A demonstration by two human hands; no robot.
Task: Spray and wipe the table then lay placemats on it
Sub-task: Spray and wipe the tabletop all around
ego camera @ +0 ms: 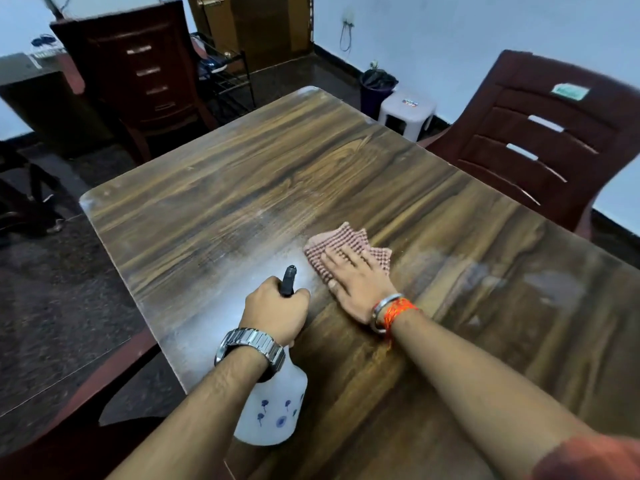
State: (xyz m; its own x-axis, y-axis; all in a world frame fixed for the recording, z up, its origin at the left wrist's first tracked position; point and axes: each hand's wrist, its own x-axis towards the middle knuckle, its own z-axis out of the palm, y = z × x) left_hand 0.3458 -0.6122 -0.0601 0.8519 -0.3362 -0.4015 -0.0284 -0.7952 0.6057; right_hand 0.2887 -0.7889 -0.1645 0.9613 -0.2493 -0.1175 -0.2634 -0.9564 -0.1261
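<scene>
The job looks to be in its first half. Spraying and wiping are under way, and I can see no placemats anywhere, so laying them is all left to do. A pale, misty film lies on the table (242, 174) just left of the cloth (341, 239) and runs back from it toward the near edge. I take it for fresh spray not yet wiped. Right of the cloth the top shows dull, patchy smears, and beyond the cloth it looks dry.

The left grip (277, 306) is closed round the neck of the spray bottle (273, 414), just left of the cloth. The black nozzle (288, 280) pokes out above the knuckles. The right grip (353, 282) lies open, palm down and fingers straight, pressing on the near part of the cloth.

The cloth is pink and waffle-woven, soft, bunched into loose folds on the table. The bottle is frosted, see-through plastic with a rounded shoulder and small blue flower prints. It hangs tilted, nearer than the cloth. The table has a glossy wood-grain top with rounded corners, and it looks slick and easy to wipe. A steel link watch (249, 344) sits on the left wrist, and a metal bangle (384, 306) with orange thread on the right. Two dark red-brown chairs with slatted backs stand well beyond the cloth, one to its left (145, 74) and one to its right (540, 140).
</scene>
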